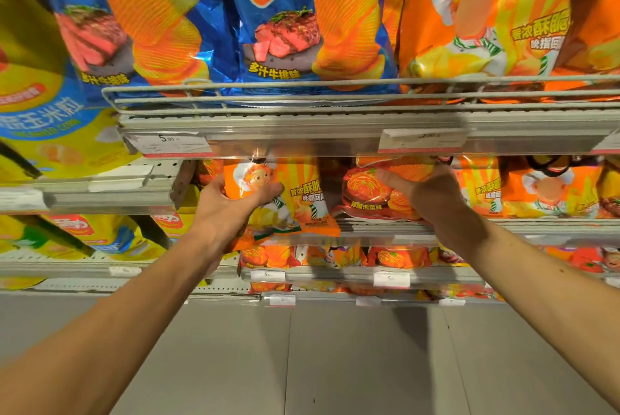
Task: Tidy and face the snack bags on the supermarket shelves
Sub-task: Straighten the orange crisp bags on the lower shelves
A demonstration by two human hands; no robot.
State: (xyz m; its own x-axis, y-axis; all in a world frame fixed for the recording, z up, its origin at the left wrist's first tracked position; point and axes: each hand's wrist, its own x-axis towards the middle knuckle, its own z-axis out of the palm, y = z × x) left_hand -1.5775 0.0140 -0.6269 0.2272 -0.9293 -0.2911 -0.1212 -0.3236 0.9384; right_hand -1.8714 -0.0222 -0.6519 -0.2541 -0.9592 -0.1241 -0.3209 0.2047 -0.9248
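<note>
Grey tiled floor (335, 364) is filling the lower part of the view, below the racks.

Grey metal shelf with a wire front rail (302, 102) is running across the upper half. Standing on it: glossy blue crinkle-chip bags with a steak picture (285, 22) in the middle and left, and a large orange bag with a cartoon chef (486, 19) at the right. Yellow and blue corn snack bags (43, 119) are hanging at the far left. White paper price tags (167, 143) are sitting in the clear strip along the shelf edge.

Second shelf down (503, 227) is holding a row of smaller orange and red bags facing out.

Left hand (231, 206) is gripping a small orange chip bag with a chef figure (302, 196): thumb is lying across the front, fingers are curling round the bag's left edge. The bag is tilting, its lower end sticking out past the shelf's front edge.

Right hand (432, 193) is holding a small red-orange chip bag with a kimchi picture (369, 190), thumb pressing on the front, fingers hidden behind the bag's upper right side. This bag is standing on the second shelf, just right of the orange one, with a dark gap between them.

Lower shelves (335, 275) are showing more small orange bags, too blurred to detail.
</note>
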